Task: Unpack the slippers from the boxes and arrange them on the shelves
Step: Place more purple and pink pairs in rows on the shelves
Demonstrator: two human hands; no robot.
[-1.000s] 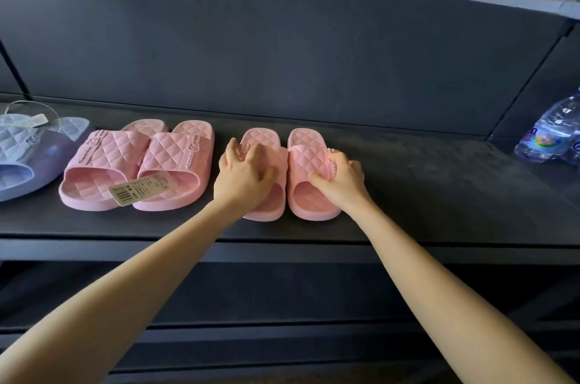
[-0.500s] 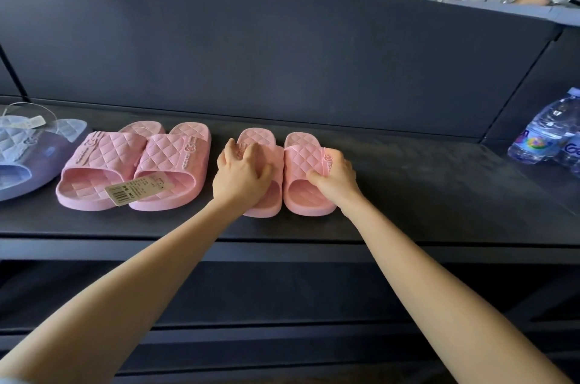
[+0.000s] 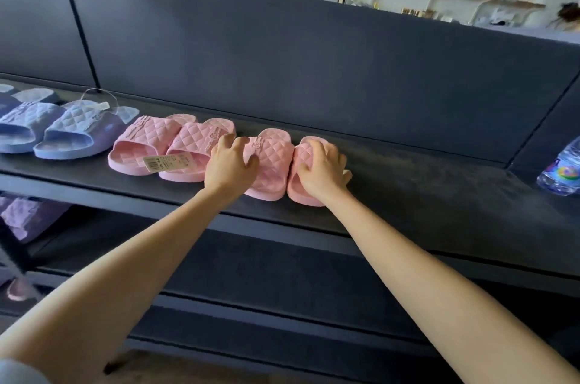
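Observation:
Two small pink quilted slippers lie side by side on the dark top shelf (image 3: 423,195). My left hand (image 3: 230,164) holds the left slipper (image 3: 270,164) at its left side, fingers curled over the strap's edge. My right hand (image 3: 323,170) covers the right slipper (image 3: 303,193), fingers curled over its strap and thumb at its right side. The two slippers touch along their inner edges. To their left lies a larger pink pair (image 3: 175,145) with a paper price tag (image 3: 163,162).
A blue quilted pair (image 3: 78,132) lies further left on the same shelf. A water bottle (image 3: 561,173) stands at the shelf's right end. Purple slippers (image 3: 28,217) sit on the lower shelf at left. A dark back panel rises behind; a person (image 3: 569,14) is beyond it.
My right hand has moved from the slipper's right side to on top of its strap. The view has swung, so more of the blue pair and the lower shelf show.

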